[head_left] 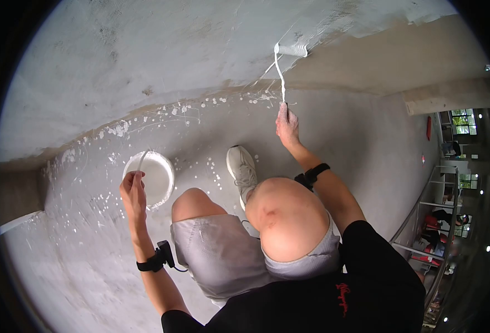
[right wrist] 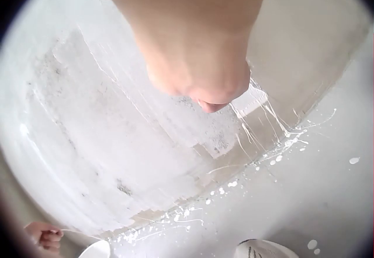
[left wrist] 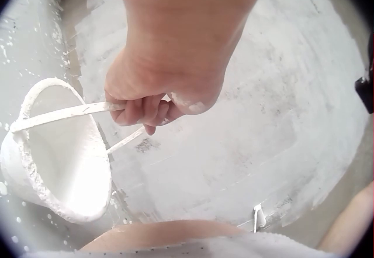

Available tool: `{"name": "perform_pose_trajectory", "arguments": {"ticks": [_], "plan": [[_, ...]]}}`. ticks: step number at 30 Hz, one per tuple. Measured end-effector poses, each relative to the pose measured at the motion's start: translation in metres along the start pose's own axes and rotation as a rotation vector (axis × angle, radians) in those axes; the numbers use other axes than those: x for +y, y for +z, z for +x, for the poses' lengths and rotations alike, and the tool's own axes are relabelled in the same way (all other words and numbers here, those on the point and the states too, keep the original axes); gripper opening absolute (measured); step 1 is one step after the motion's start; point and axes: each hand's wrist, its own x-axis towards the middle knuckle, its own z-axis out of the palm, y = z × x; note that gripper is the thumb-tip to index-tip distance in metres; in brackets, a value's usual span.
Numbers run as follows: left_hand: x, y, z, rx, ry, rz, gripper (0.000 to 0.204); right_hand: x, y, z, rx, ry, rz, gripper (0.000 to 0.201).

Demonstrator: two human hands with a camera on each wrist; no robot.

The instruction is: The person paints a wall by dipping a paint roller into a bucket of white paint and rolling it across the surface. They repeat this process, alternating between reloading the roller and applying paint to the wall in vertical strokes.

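Note:
My left hand (head_left: 134, 193) grips the white handle (left wrist: 64, 116) of a paint bucket (left wrist: 22, 167). In the left wrist view the bucket is tilted, its rim crusted with paint and white paint inside. With my right hand (head_left: 287, 126) I hold a paint roller by its paint-smeared handle. The white roller head (head_left: 293, 51) lies against the wall, at the border between painted and bare surface. In the right wrist view part of the roller (right wrist: 251, 99) shows beyond my hand, which hides its handle.
The wall (head_left: 184, 50) is mostly coated pale, with a bare brownish stretch (head_left: 367, 61) at right. White drips (head_left: 217, 101) dot the floor along the wall base. My shoe (head_left: 241, 166) and bent knees are close below. A metal railing (head_left: 417, 213) stands at far right.

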Motion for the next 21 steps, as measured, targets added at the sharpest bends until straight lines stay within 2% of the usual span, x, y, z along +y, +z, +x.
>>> {"name": "perform_pose_trajectory", "arguments": {"ticks": [2, 6, 8, 9, 11, 15, 17, 21], "plan": [[0.002, 0.0, -0.001, 0.002, -0.004, 0.013, 0.022, 0.061, -0.005, 0.021, -0.05, -0.441, -0.286, 0.048], [0.015, 0.003, -0.007, 0.006, -0.057, 0.047, 0.025, 0.074, 0.002, 0.008, -0.076, -0.391, -0.301, 0.051], [0.016, 0.003, -0.006, -0.001, -0.048, 0.046, 0.025, 0.06, 0.011, -0.002, -0.055, -0.013, -0.239, 0.053], [0.017, 0.003, -0.007, 0.002, -0.049, 0.049, 0.025, 0.058, 0.013, -0.005, -0.058, -0.01, -0.237, 0.053], [0.022, 0.002, -0.008, -0.011, -0.043, 0.048, 0.025, 0.052, 0.018, -0.009, -0.079, 0.149, -0.202, 0.055], [0.022, 0.002, -0.007, -0.016, -0.034, 0.062, 0.025, 0.056, 0.023, -0.009, -0.085, 0.266, -0.19, 0.056], [0.024, 0.002, -0.008, -0.022, -0.035, 0.082, 0.025, 0.047, 0.023, -0.01, -0.133, 0.435, -0.182, 0.057], [0.026, 0.004, -0.011, -0.019, -0.057, 0.102, 0.025, 0.051, 0.018, -0.007, -0.12, 0.456, -0.235, 0.057]]}}
